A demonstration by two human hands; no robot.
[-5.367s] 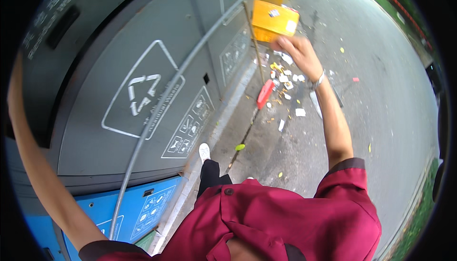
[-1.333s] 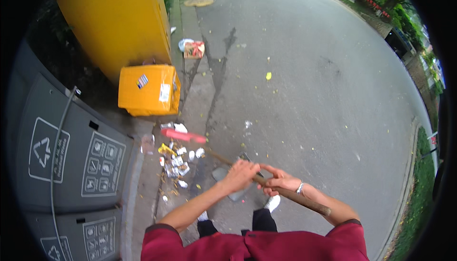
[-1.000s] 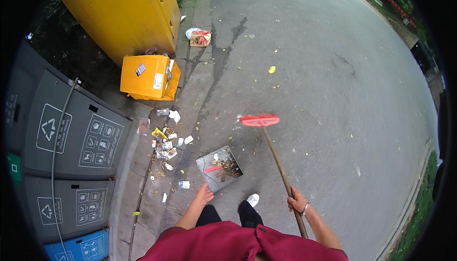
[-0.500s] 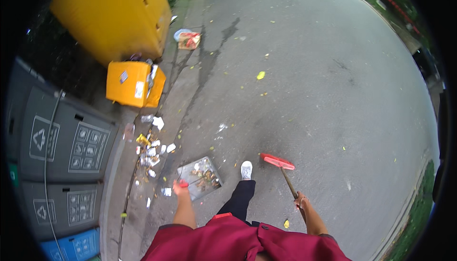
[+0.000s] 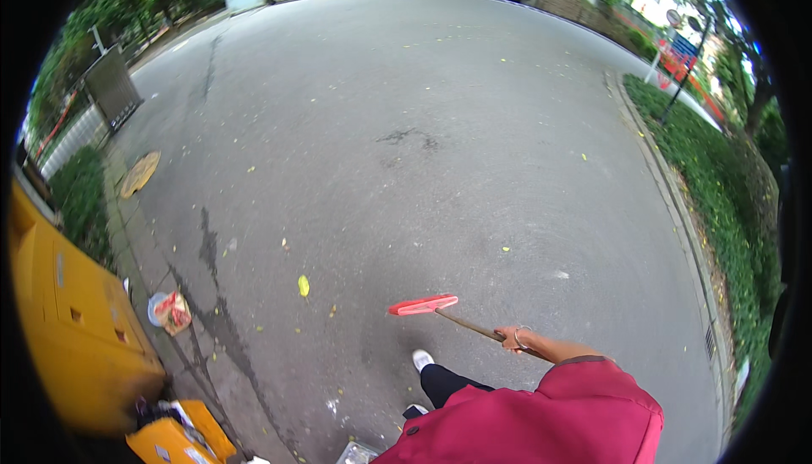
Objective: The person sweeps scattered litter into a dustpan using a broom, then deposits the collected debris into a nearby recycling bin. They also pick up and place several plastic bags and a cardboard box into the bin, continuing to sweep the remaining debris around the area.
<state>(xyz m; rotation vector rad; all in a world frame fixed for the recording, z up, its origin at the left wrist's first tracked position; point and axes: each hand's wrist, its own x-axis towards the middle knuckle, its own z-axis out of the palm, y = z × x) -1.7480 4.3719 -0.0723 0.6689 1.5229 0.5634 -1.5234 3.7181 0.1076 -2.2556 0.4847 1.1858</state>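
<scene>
The yellow cabinet (image 5: 76, 320) stands at your far left. Just beside it, on your side, is a yellow box (image 5: 169, 443), and a paper bag (image 5: 176, 313) lies just to its right. A leaf (image 5: 304, 285) lies farther right of the cabinet. Right of that cabinet too, nearer you, shows part of the dustpan (image 5: 359, 453); your left hand is out of view, so I cannot tell its fingers' state. Your broom (image 5: 468, 323) is well right of the cabinet; your right hand (image 5: 513, 340) holds it, fingers curled around the handle.
</scene>
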